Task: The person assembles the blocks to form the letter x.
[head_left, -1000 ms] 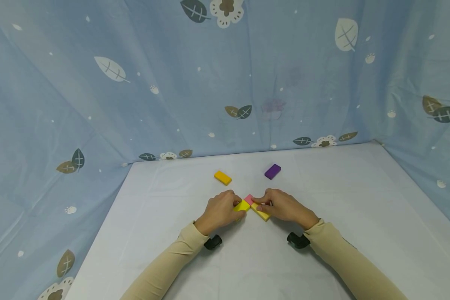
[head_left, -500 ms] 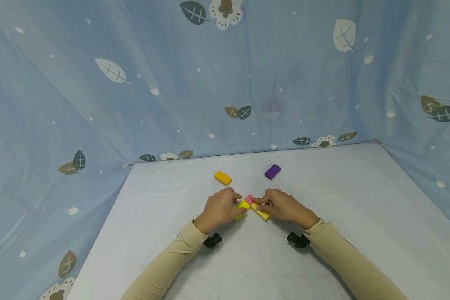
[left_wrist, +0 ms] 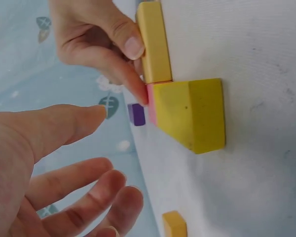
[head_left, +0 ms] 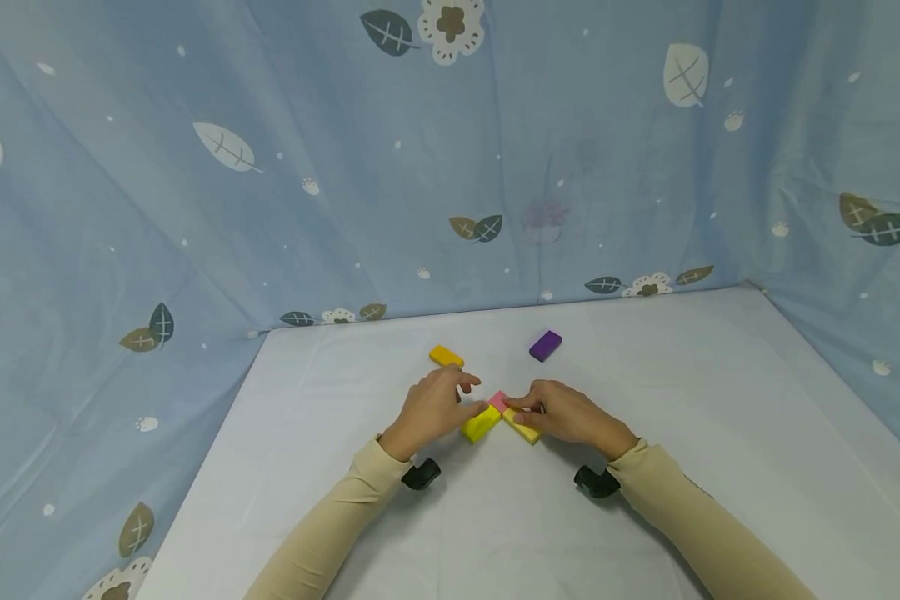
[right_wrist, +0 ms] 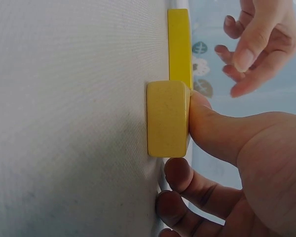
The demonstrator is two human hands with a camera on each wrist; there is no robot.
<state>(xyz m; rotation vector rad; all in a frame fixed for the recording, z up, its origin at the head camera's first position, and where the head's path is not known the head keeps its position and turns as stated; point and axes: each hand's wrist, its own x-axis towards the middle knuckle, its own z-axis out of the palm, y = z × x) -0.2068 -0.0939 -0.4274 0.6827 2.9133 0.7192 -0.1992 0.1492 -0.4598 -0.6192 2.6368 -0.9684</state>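
My left hand [head_left: 429, 408] hovers just above and to the left of a bright yellow block [head_left: 482, 425], fingers spread and holding nothing. That block lies flat on the table, one end against a small pink block [head_left: 498, 401]. My right hand [head_left: 570, 412] holds a pale yellow block [right_wrist: 166, 119] with its thumb on top and other fingers at its side. Its index fingertip touches the pink block, most of which that finger and the neighbouring blocks hide in the left wrist view. Pale and bright yellow blocks meet at the pink one, forming an angle.
An orange-yellow block [head_left: 442, 354] lies behind my left hand, partly covered by it. Further back and to the right is a purple block [head_left: 545, 345]. The white table [head_left: 690, 367] ends at a blue patterned curtain [head_left: 390, 192].
My left hand has let go of the bright yellow block and moved up and left, toward the orange-yellow block. The right hand and the blocks stay where they were.
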